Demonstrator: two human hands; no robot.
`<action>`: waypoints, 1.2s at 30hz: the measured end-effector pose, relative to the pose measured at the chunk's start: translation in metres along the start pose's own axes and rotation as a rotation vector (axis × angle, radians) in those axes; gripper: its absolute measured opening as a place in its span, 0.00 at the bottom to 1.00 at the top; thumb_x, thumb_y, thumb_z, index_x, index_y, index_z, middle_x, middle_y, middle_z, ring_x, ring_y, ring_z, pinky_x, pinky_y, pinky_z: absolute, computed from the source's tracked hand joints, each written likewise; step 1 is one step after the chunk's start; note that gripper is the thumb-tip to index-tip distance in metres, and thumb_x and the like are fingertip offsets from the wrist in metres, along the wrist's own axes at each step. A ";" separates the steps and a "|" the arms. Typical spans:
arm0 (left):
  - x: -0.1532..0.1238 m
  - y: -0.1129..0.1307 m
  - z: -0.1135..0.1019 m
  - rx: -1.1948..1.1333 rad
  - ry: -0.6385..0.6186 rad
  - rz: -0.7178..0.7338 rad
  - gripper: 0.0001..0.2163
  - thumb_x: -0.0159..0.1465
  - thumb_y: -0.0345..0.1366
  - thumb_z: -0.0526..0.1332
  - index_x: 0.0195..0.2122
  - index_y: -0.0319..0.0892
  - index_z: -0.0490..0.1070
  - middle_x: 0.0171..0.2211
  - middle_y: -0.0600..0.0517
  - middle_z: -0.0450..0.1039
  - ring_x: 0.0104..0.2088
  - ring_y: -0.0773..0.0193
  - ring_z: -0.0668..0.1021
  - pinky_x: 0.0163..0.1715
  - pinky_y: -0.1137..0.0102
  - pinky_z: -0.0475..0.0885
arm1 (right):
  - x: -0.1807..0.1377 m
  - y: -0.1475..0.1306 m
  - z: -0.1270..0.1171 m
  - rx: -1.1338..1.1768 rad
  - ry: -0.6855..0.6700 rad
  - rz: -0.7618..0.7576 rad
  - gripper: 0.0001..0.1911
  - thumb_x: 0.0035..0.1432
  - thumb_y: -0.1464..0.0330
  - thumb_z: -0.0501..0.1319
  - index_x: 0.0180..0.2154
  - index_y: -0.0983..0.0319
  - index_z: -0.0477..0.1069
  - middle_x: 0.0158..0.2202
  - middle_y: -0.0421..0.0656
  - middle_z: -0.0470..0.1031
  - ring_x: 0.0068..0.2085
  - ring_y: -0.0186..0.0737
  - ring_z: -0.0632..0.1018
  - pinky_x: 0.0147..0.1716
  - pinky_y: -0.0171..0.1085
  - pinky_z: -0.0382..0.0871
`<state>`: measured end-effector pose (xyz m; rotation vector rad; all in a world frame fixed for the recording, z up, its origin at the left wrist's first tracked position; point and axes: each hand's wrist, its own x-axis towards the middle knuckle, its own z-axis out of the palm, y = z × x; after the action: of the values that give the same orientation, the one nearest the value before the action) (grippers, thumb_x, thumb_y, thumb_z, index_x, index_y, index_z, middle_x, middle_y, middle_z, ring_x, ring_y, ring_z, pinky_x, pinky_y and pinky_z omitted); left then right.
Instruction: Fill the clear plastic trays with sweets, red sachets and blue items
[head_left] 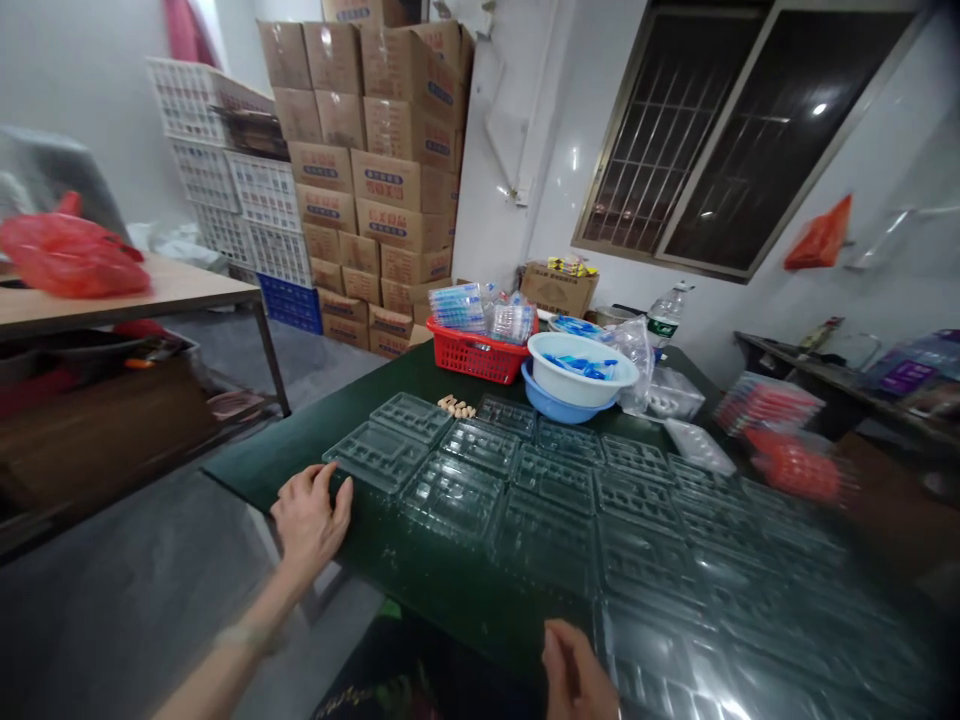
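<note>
Clear plastic trays [457, 490] with moulded compartments lie in rows across the dark green table [480, 590]. My left hand [311, 512] is at the table's left edge, fingers apart, its fingertips close to the near corner of the leftmost tray [376, 456]; whether they touch it I cannot tell. At the bottom of the view is my right hand [577, 672], partly cut off. Its fingers are loosely bent with a gap from the thumb, and nothing shows between them. Several small beige pieces [456, 406] sit behind the trays.
A red basket [480, 358] of packaged items stands at the table's back. Beside it, a white basin [574, 392] holding blue pieces rests on a blue basin [555, 404]. Nearby is a plastic bottle [666, 318]. Cardboard boxes [405, 180] and white crates [262, 200] are stacked behind.
</note>
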<state>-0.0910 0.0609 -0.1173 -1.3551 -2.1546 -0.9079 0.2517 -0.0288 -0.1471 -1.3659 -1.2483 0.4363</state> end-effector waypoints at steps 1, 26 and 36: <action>-0.001 0.001 0.000 0.004 -0.004 0.001 0.17 0.64 0.43 0.49 0.48 0.39 0.66 0.46 0.44 0.66 0.46 0.50 0.65 0.41 0.60 0.59 | 0.000 -0.001 -0.001 -0.004 -0.011 -0.006 0.14 0.55 0.58 0.57 0.32 0.62 0.73 0.26 0.44 0.75 0.26 0.37 0.76 0.27 0.31 0.70; -0.004 0.005 -0.002 0.023 -0.107 -0.013 0.15 0.63 0.38 0.49 0.47 0.40 0.67 0.47 0.42 0.66 0.45 0.49 0.65 0.41 0.58 0.57 | 0.005 0.002 -0.022 -0.168 -0.150 -0.157 0.15 0.56 0.60 0.55 0.35 0.64 0.72 0.29 0.46 0.76 0.28 0.38 0.77 0.28 0.32 0.71; -0.004 0.004 0.000 0.016 -0.118 -0.012 0.15 0.62 0.38 0.49 0.46 0.40 0.68 0.45 0.43 0.69 0.45 0.50 0.66 0.42 0.58 0.56 | 0.004 0.003 -0.021 -0.175 -0.135 -0.164 0.15 0.56 0.60 0.55 0.36 0.64 0.72 0.30 0.46 0.76 0.28 0.38 0.77 0.29 0.33 0.71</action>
<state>-0.0857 0.0597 -0.1192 -1.4228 -2.2544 -0.8328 0.2716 -0.0351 -0.1427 -1.3851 -1.5265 0.3139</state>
